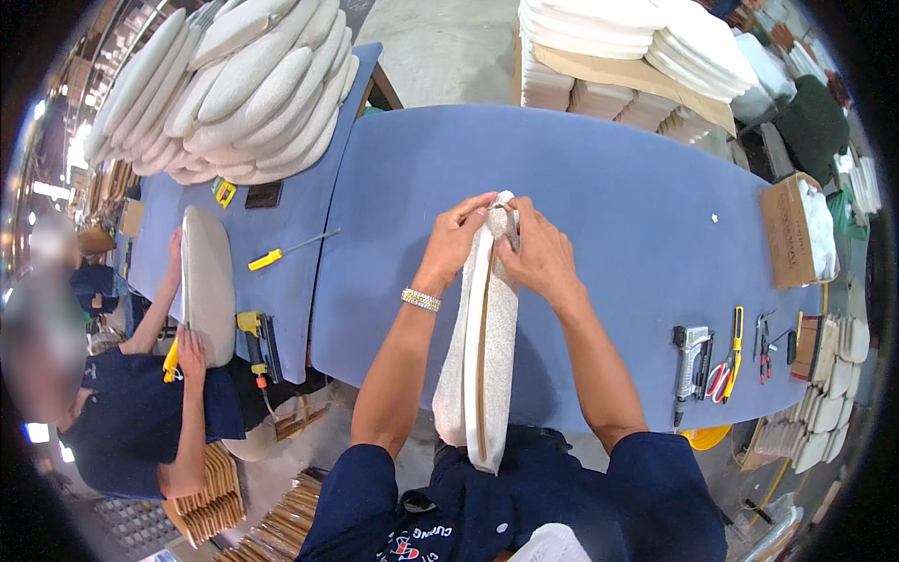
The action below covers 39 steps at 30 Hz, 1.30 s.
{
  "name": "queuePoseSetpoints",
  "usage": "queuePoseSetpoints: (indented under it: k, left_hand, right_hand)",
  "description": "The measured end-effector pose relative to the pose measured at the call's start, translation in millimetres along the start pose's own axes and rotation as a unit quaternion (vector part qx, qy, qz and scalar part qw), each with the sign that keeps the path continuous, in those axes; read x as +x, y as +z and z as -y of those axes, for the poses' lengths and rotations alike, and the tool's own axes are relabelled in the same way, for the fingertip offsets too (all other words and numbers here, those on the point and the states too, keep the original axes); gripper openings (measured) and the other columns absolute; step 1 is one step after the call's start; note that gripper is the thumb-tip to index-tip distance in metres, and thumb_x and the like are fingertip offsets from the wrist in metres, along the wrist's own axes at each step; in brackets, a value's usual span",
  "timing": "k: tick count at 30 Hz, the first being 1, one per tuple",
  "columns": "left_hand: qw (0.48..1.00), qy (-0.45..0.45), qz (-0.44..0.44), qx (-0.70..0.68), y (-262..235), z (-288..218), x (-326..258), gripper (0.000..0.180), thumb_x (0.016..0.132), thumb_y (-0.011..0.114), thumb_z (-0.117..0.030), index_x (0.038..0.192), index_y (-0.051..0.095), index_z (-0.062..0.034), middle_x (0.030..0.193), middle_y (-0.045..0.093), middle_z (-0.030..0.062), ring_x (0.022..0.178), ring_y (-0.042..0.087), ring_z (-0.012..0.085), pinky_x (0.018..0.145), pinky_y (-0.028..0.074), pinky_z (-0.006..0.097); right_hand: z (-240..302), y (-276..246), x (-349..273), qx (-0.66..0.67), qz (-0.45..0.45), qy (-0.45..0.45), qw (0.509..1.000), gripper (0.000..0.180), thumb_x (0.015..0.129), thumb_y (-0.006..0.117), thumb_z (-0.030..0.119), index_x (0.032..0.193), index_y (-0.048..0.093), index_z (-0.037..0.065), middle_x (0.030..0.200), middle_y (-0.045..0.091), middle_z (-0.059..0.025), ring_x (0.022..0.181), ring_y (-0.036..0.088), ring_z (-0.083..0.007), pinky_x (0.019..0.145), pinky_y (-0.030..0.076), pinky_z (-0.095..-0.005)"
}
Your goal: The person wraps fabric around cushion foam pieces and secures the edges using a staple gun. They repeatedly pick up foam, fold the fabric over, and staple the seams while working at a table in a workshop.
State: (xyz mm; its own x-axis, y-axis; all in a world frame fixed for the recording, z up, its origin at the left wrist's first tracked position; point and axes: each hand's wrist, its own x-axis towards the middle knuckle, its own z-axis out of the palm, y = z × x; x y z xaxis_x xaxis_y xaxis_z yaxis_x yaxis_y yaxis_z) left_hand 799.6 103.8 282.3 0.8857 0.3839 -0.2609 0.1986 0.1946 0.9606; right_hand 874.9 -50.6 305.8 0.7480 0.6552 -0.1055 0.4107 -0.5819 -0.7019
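- In the centre of the frame, a person holds a long seat pad (pixel 482 347) covered in pale speckled fabric, stood on edge over a blue worktable (pixel 609 187).
- The left hand (pixel 456 234) is closed around the pad's top end, fingers pinching the fabric.
- The right hand (pixel 538 248) grips the same top end from the other side, fingers curled over the fabric.
- At the right of the frame, a staple gun (pixel 691 361) and scissors (pixel 721 375) lie on the table.
- At the upper left, finished pale pads (pixel 253 84) are stacked high.
- At the left, a co-worker (pixel 140 412) holds another pad (pixel 208 281) upright.
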Motion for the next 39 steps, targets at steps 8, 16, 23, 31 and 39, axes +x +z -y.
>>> queuePoseSetpoints:
  k: [8, 16, 23, 31, 39]
  left_hand:
    - [0.983, 0.105, 0.012, 0.149, 15, 1, 27, 0.018, 0.096, 0.066, 0.001, 0.112, 0.073, 0.005, 0.129, 0.07, 0.017, 0.115, 0.067, 0.0178, 0.099, 0.055, 0.031]
    - [0.983, 0.034, 0.047, 0.174, 12, -20, 39, 0.016, 0.095, 0.073, -0.011, 0.094, 0.074, 0.0045, 0.124, 0.071, 0.0186, 0.107, 0.067, 0.0183, 0.097, 0.053, 0.033]
    - [0.977, -0.006, 0.103, 0.187, 5, -30, 51, 0.022, 0.093, 0.076, -0.017, 0.093, 0.075, 0.0052, 0.123, 0.071, 0.0145, 0.094, 0.066, 0.0146, 0.084, 0.055, 0.03]
    - [0.97, -0.041, 0.131, 0.201, 9, -43, 53, 0.023, 0.094, 0.074, -0.017, 0.086, 0.071, 0.0044, 0.13, 0.067, 0.0156, 0.099, 0.067, 0.0159, 0.085, 0.055, 0.028]
    - [0.946, 0.025, 0.171, 0.274, 8, -40, 54, 0.023, 0.098, 0.07, -0.021, 0.094, 0.072, 0.0021, 0.13, 0.067, 0.0153, 0.11, 0.065, 0.0194, 0.097, 0.052, 0.035]
  right_hand:
    - [3, -21, -16, -0.02, -0.007, -0.009, 1.0, 0.065, 0.084, 0.072, 0.031, 0.138, 0.044, 0.01, 0.104, 0.071, -0.0256, 0.094, 0.07, -0.0482, 0.079, 0.054, -0.0601]
    - [-17, -22, -8, 0.043, -0.035, -0.001, 0.998, 0.059, 0.084, 0.075, 0.035, 0.131, 0.048, 0.01, 0.122, 0.064, -0.0226, 0.101, 0.068, -0.046, 0.078, 0.054, -0.0594]
    - [-11, -9, 2, 0.037, -0.068, -0.01, 0.997, 0.045, 0.085, 0.07, 0.025, 0.123, 0.051, 0.009, 0.118, 0.061, -0.0174, 0.099, 0.068, -0.0427, 0.076, 0.054, -0.0559]
    - [-49, -10, 9, 0.162, -0.095, -0.089, 0.978, 0.021, 0.086, 0.065, 0.016, 0.104, 0.058, 0.006, 0.103, 0.063, -0.0143, 0.084, 0.067, -0.0326, 0.073, 0.053, -0.0466]
    - [-47, -10, 6, 0.221, -0.048, 0.062, 0.972, 0.029, 0.091, 0.072, 0.024, 0.103, 0.056, 0.003, 0.085, 0.067, -0.0122, 0.074, 0.065, -0.0205, 0.067, 0.052, -0.0351]
